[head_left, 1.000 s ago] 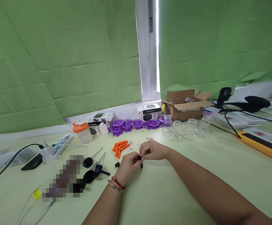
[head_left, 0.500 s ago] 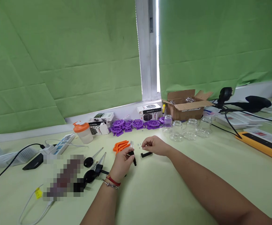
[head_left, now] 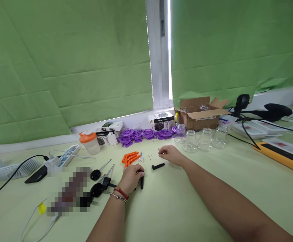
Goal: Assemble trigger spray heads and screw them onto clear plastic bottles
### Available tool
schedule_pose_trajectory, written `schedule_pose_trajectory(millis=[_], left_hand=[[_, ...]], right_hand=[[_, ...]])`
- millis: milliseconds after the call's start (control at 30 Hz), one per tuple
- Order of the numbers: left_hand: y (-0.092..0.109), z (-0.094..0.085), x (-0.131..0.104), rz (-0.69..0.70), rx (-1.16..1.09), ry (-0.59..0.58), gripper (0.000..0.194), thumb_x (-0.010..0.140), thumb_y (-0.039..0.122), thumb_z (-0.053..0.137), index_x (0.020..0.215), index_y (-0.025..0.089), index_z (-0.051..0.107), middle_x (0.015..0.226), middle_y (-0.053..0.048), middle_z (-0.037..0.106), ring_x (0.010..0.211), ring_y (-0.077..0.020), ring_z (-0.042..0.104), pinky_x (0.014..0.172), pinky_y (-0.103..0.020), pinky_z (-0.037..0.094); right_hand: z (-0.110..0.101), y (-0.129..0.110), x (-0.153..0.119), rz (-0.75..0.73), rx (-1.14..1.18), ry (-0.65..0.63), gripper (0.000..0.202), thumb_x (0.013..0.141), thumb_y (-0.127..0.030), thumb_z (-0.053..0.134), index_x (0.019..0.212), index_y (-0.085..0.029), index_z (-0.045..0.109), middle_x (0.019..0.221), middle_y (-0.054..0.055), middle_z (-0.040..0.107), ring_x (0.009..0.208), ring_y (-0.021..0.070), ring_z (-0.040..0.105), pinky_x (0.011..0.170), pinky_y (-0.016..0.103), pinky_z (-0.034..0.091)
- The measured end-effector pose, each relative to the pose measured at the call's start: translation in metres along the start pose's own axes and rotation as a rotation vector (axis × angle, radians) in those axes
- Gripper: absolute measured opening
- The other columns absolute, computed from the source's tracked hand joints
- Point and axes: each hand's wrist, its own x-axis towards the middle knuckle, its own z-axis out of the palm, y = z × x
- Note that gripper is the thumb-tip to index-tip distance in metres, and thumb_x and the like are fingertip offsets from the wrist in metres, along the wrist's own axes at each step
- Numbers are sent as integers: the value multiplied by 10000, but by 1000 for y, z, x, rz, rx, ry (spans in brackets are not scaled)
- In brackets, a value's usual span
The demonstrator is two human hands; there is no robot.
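My left hand point(head_left: 132, 177) is closed around a black plastic crank handle point(head_left: 142, 183), whose lower end points toward me. Just right of it, a second black plastic handle point(head_left: 158, 166) with a bent end lies on the table. My right hand point(head_left: 171, 155) is held low over the table, thumb and fingertips pinched together beside tiny springs point(head_left: 158, 149). Whatever is in the pinch is too small to make out. Tiny metal bits point(head_left: 150, 156) lie left of its fingertips, next to several metal pins point(head_left: 141, 156) and orange plastic arms point(head_left: 130, 158).
Purple plastic frames point(head_left: 148, 133), glass jars point(head_left: 190, 141) and an open cardboard box point(head_left: 203, 116) line the back. An orange-lidded shaker point(head_left: 89, 143) stands back left. Metal rods with black round parts point(head_left: 96, 190) lie left of my wrist. A power strip point(head_left: 69, 154) is farther left.
My left hand has drawn slightly down and toward me with the black handle, uncovering the metal pins. My right hand has shifted a little right, to the springs.
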Motion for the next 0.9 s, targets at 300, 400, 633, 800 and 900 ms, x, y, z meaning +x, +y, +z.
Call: schedule_pose_trajectory(millis=[300, 400, 633, 800, 900], left_hand=[[-5, -4, 3, 58, 173, 99, 41, 645, 206, 654, 647, 223, 692, 732, -46, 668, 801, -238, 554, 802, -402, 361], [-12, -5, 5, 94, 226, 136, 70, 656, 176, 647, 620, 226, 679, 706, -55, 657, 762, -244, 544, 790, -433, 348], [-11, -6, 4, 99, 243, 192, 84, 698, 187, 591, 679, 213, 668, 746, -72, 651, 791, -252, 540, 808, -449, 351], [7, 3, -1, 160, 28, 209, 362, 733, 295, 605, 1084, 208, 619, 887, -72, 646, 830, -221, 557, 795, -383, 411], [16, 11, -3, 245, -33, 121, 259, 754, 326, 604, 979, 214, 666, 849, -65, 667, 781, -205, 574, 784, -356, 417]], right_hand=[[-3, -2, -8, -87, -175, -368, 290, 498, -315, 768, 762, -200, 737, 759, 28, 660, 623, 140, 528, 549, 247, 408], [-1, 4, -6, -94, -182, -394, 217, 529, -278, 742, 734, -206, 735, 725, 20, 661, 633, 151, 548, 559, 252, 414], [1, 1, -6, 12, -78, -372, 162, 575, -244, 706, 727, -188, 714, 656, 0, 632, 605, 138, 522, 572, 258, 398], [17, -9, -14, 49, 270, -426, 206, 623, -277, 693, 797, -166, 683, 679, -20, 627, 623, 116, 525, 638, 256, 417], [28, -16, -19, 19, 396, -524, 225, 619, -275, 707, 807, -154, 682, 722, -13, 646, 680, 124, 553, 705, 268, 434]])
